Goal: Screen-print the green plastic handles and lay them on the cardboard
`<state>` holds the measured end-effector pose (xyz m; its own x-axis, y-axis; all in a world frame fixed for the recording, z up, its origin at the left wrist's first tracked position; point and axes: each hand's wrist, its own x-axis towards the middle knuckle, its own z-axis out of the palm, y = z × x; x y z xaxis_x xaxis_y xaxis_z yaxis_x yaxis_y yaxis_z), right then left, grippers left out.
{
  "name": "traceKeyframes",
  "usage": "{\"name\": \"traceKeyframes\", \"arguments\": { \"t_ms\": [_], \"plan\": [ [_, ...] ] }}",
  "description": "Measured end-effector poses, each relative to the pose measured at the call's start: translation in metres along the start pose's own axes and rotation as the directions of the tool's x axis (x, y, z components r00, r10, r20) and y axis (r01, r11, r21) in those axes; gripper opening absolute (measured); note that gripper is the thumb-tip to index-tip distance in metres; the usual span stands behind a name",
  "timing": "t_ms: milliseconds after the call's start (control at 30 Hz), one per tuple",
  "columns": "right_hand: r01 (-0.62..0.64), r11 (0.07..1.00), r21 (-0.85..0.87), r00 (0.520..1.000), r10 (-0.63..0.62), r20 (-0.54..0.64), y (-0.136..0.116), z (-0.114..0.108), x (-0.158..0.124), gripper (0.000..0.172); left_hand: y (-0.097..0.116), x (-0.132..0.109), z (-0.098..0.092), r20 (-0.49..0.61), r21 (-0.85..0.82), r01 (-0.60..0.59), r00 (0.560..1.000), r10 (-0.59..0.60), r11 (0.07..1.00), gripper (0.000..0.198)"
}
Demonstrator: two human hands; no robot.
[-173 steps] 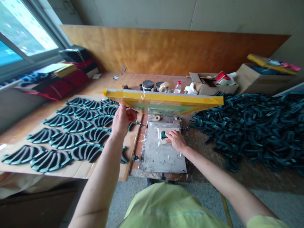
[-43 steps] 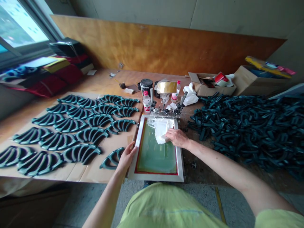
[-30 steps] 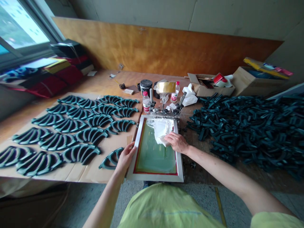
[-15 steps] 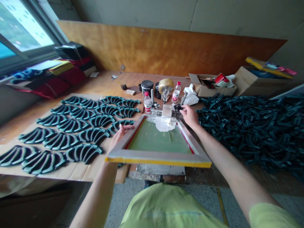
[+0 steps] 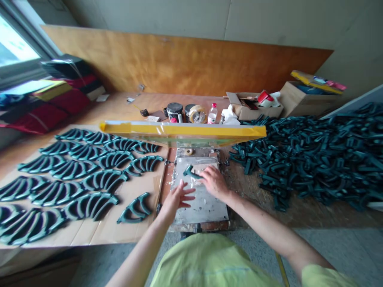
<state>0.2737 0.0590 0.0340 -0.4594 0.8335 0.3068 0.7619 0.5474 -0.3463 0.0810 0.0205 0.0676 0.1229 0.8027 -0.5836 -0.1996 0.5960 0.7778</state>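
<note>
- The right hand pinches one dark green curved piece by its slender end; how the thumb sits beneath cannot be told.
- That piece points away from the fingertips toward the person's left, its wider crosswise end farthest from the right hand.
- It is over the upper part of the grey metal plate, near the pale pad; whether it touches either cannot be told.
- The left hand is spread, fingers apart and turned toward the right hand, over the plate's left edge, nearer the person than the piece and apart from it.
- Beyond both hands, the yellow-edged frame stands tilted up, with a small tape roll just below its edge.
- To the left, similar green pieces lie in fanned rows on a cardboard sheet, a small group nearest the left hand.
- To the right, a loose heap of green pieces covers much of the bench.
</note>
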Motion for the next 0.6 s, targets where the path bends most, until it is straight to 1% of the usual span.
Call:
{"name": "traceKeyframes", "arguments": {
  "t_ms": [33,67,100,133,167,200,233,267,300,333,367,400,433,467,500,600],
  "plan": [
    [0.127,0.992,0.014,0.992,-0.127,0.027,-0.011,0.003,-0.004,0.011,-0.020,-0.003,0.001,0.017,-0.023,0.051,0.999,-0.050,0.998,0.057],
    [0.249,0.968,0.038,0.966,-0.251,0.064,-0.016,0.005,-0.007,0.013,-0.036,-0.005,-0.002,0.003,-0.053,0.069,0.998,-0.069,0.996,0.054],
    [0.331,0.941,0.064,0.937,-0.336,0.096,-0.014,0.006,-0.011,0.015,-0.048,-0.007,-0.009,-0.039,-0.081,0.060,0.997,-0.063,0.995,0.049],
    [0.344,0.936,0.076,0.930,-0.351,0.109,-0.005,0.005,-0.015,0.017,-0.057,-0.009,-0.021,-0.099,-0.093,0.044,0.994,-0.053,0.995,0.046],
    [0.275,0.960,0.058,0.955,-0.280,0.101,0.013,0.002,-0.019,0.019,-0.063,-0.010,-0.037,-0.178,-0.091,0.032,0.983,-0.048,0.995,0.044],
    [0.126,0.992,0.015,0.989,-0.126,0.072,0.037,-0.003,-0.022,0.020,-0.068,-0.012,-0.057,-0.269,-0.079,0.024,0.962,-0.045,0.997,0.044],
    [-0.099,0.994,-0.052,0.995,0.100,0.016,0.066,-0.009,-0.026,0.022,-0.073,-0.013,-0.081,-0.368,-0.062,0.022,0.929,-0.044,0.998,0.046],
    [-0.329,0.935,-0.133,0.944,0.325,-0.049,0.097,-0.016,-0.031,0.020,-0.079,-0.015,-0.106,-0.473,-0.048,0.032,0.880,-0.051,0.998,0.049],
    [-0.516,0.832,-0.202,0.856,0.506,-0.103,0.128,-0.022,-0.035,0.019,-0.085,-0.018,-0.130,-0.564,-0.036,0.047,0.823,-0.059,0.998,0.050],
    [-0.657,0.712,-0.248,0.751,0.647,-0.132,0.157,-0.027,-0.040,0.021,-0.092,-0.020,-0.152,-0.642,-0.028,0.080,0.763,-0.079,0.996,0.050],
    [-0.747,0.607,-0.274,0.655,0.743,-0.141,0.181,-0.030,-0.045,0.027,-0.100,-0.023,-0.171,-0.699,-0.025,0.127,0.707,-0.108,0.992,0.049],
    [-0.803,0.526,-0.280,0.575,0.808,-0.129,0.200,-0.031,-0.050,0.033,-0.107,-0.024,-0.187,-0.738,-0.022,0.179,0.661,-0.136,0.984,0.047],
    [-0.845,0.464,-0.267,0.506,0.856,-0.111,0.215,-0.031,-0.055,0.040,-0.114,-0.025,-0.199,-0.762,-0.009,0.230,0.628,-0.156,0.973,0.046],
    [-0.876,0.420,-0.238,0.451,0.888,-0.092,0.226,-0.030,-0.059,0.045,-0.120,-0.024,-0.207,-0.775,0.014,0.271,0.611,-0.161,0.962,0.045],
    [-0.903,0.382,-0.195,0.403,0.912,-0.080,0.233,-0.028,-0.063,0.051,-0.124,-0.024,-0.212,-0.780,0.044,0.298,0.606,-0.153,0.954,0.044],
    [-0.964,0.266,-0.016,0.266,0.958,-0.111,0.243,-0.026,-0.069,0.067,-0.129,-0.020,-0.219,-0.775,0.141,0.305,0.626,-0.087,0.942,0.043]
  ]
}}
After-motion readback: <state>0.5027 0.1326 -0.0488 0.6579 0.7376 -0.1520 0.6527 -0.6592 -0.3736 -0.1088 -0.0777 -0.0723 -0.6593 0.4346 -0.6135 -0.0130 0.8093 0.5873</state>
